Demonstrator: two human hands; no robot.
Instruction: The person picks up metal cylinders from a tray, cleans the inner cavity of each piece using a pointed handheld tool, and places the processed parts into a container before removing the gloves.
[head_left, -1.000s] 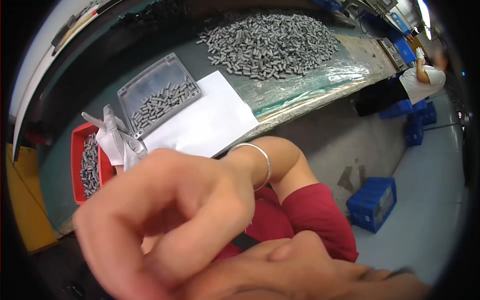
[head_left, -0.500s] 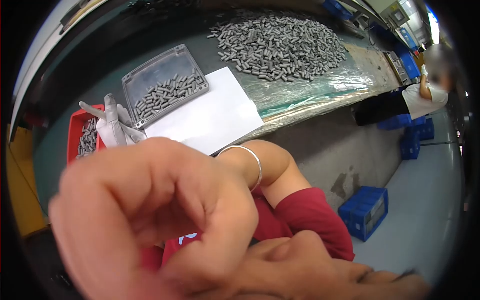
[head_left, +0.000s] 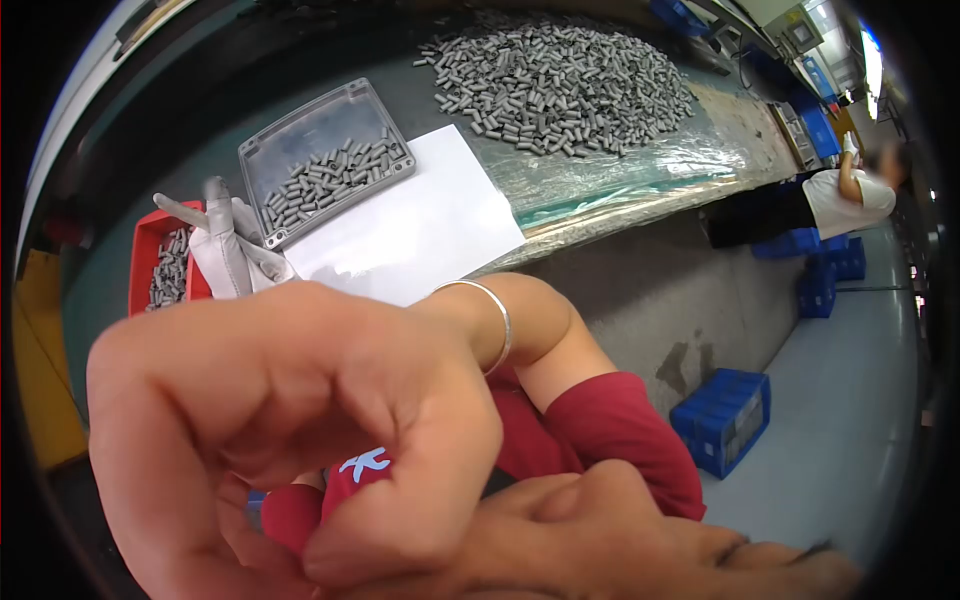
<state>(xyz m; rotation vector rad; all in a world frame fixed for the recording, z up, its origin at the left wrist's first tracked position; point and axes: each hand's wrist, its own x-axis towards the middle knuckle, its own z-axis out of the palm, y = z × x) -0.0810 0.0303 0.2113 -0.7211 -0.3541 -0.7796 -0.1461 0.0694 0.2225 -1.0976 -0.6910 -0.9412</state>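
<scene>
My right hand (head_left: 300,390), bare and with a thin silver bangle (head_left: 500,310) at the wrist, fills the lower left close to the camera. Its fingers and thumb curl round into a ring; the tips run to the bottom edge, so what they grip is hidden. Behind it, my left hand (head_left: 232,250) wears a white glove with its fingers spread apart. That hand is between a red bin (head_left: 143,255) of small grey cylinders and a clear-walled grey tray (head_left: 290,130) partly filled with the same cylinders (head_left: 335,175). White paper (head_left: 450,220) lies beside the tray.
A large heap of grey cylinders (head_left: 560,90) lies farther back on the green worktable (head_left: 120,190). Plastic film (head_left: 620,185) covers the near table edge. Blue crates (head_left: 722,420) stand on the floor at right. Another person (head_left: 850,205) in a white top is farther off.
The view has shifted slightly. My right hand has moved a little left, and the gap inside its curled fingers is wider. The gloved fingers of my left hand have shifted slightly.
</scene>
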